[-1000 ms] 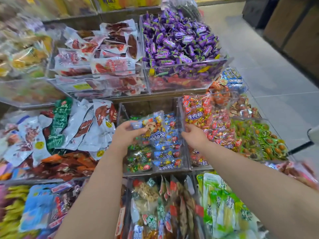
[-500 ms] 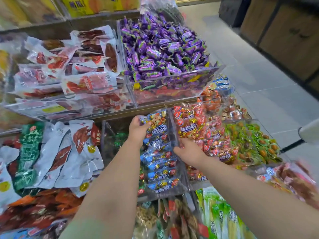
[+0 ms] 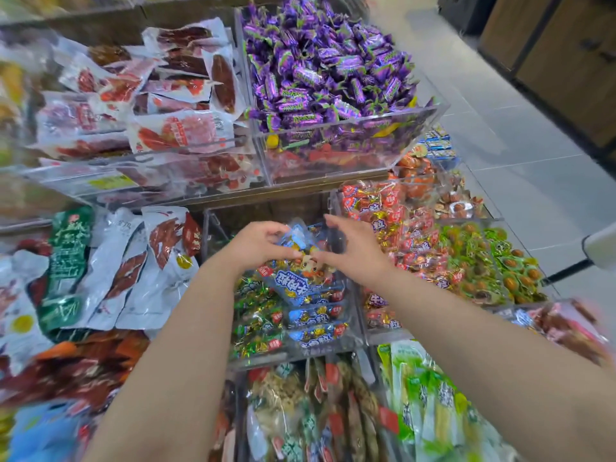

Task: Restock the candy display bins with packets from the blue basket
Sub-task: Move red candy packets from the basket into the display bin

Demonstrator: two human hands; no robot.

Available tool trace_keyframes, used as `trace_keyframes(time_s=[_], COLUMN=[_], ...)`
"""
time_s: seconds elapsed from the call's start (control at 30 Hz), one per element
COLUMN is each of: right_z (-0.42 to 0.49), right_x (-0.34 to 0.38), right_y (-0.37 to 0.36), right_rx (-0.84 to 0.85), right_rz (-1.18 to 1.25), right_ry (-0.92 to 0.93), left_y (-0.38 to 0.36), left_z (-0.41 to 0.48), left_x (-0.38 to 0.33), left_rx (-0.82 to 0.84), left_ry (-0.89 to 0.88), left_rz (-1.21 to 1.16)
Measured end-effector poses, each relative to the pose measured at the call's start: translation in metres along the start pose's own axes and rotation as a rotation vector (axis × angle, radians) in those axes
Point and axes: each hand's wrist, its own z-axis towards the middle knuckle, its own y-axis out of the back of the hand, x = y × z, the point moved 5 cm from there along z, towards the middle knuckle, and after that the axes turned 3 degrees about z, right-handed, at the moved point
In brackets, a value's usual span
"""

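**Item:** blue packet (image 3: pixel 301 261), cartoon print, glossy wrap.

**Location:** held above the rear half of the clear middle bin (image 3: pixel 209 235), just over the row of like blue packets (image 3: pixel 313 316) lying along the bin's right side. Green packets (image 3: pixel 255 315) on its left side.

**Left hand** (image 3: pixel 256 245): curled round the packet's left edge.

**Right hand** (image 3: pixel 353 253): pinching the right edge, thumb by the print, upper fingers reaching over the top.

**Blue basket:** not in view.

**Neighbours:**
- red packets (image 3: pixel 390 221) in the bin just to the right
- purple sweets (image 3: pixel 326 71) heaped in the upper bin
- pale meat pouches (image 3: pixel 146 261) to the left

**Step in hand, as judged:** seating this packet at the head of the blue row.

**Handling notes:**
- Release only once seated on the row, not above it.
- Lay flat, label up, lapped over the packet below like a shingle, to match those in front.
- Hold to the right side, apart from the green lot.
- Mind the bin's right wall, near the right knuckles.
- Film probably slippery and apt to slide forward, so press lightly before letting go.
- Rear of bin: dark and seemingly unfilled, likely room for more of the same.
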Motion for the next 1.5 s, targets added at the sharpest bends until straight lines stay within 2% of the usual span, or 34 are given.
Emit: trace_keyframes(time_s=[0.1,0.2,0.23,0.3,0.4,0.47,0.53,0.6,0.7,0.8,0.87,0.97,1.03,1.17,1.27,1.33,1.5], right_z=[0.006,0.006,0.005,0.001,-0.006,-0.011,-0.015,-0.017,-0.019,-0.019,-0.017,-0.015,-0.015,-0.014,-0.015,-0.016,-0.02], right_x=[0.008,0.015,0.016,0.015,0.006,0.002,0.003,0.002,-0.004,-0.016,-0.025,-0.033,-0.032,-0.03,-0.029,-0.028,-0.025], right_y=[-0.003,0.002,0.005,0.01,0.011,0.006,0.0,-0.004,-0.003,0.008,0.009,-0.009,-0.02,-0.023,-0.022,-0.02,-0.019], right_rx=[0.192,0.205,0.179,0.092,-0.016,-0.046,-0.049,-0.041,-0.06,-0.19,-0.174,0.163,0.268,0.243,0.262,0.271,0.251], right_rz=[0.046,0.191,0.239,0.329,0.557,0.691,0.78,0.812,0.734,0.415,0.212,0.056,0.005,-0.099,-0.135,-0.138,-0.118], right_ry=[0.006,0.014,-0.005,-0.059,-0.221,-0.304,-0.321,-0.316,-0.335,-0.295,-0.363,-0.499,-0.48,-0.441,-0.434,-0.426,-0.404], left_y=[-0.001,0.004,0.007,0.007,-0.016,-0.036,-0.05,-0.054,-0.037,-0.003,0.015,0.019,0.012,-0.003,-0.012,-0.019,-0.031], left_z=[-0.009,-0.013,-0.015,-0.022,-0.035,-0.042,-0.046,-0.048,-0.042,-0.031,-0.023,-0.007,0.005,0.027,0.039,0.042,0.041], left_x=[-0.008,-0.011,-0.008,0.003,0.016,0.018,0.016,0.015,0.02,0.023,0.021,0.01,0.007,0.003,-0.001,0.005,0.031], left_rx=[0.044,-0.009,-0.053,-0.092,-0.024,0.01,0.013,-0.045,-0.241,-0.426,-0.482,-0.432,-0.393,-0.321,-0.344,-0.372,-0.322], left_ry=[-0.029,-0.035,-0.015,0.056,0.119,0.131,0.123,0.133,0.164,0.176,0.163,0.121,0.12,0.079,0.044,0.067,0.183], left_rz=[-0.006,-0.047,-0.128,-0.434,-0.827,-1.014,-1.093,-1.053,-0.932,-0.688,-0.511,-0.362,-0.299,-0.233,-0.242,-0.239,-0.147])
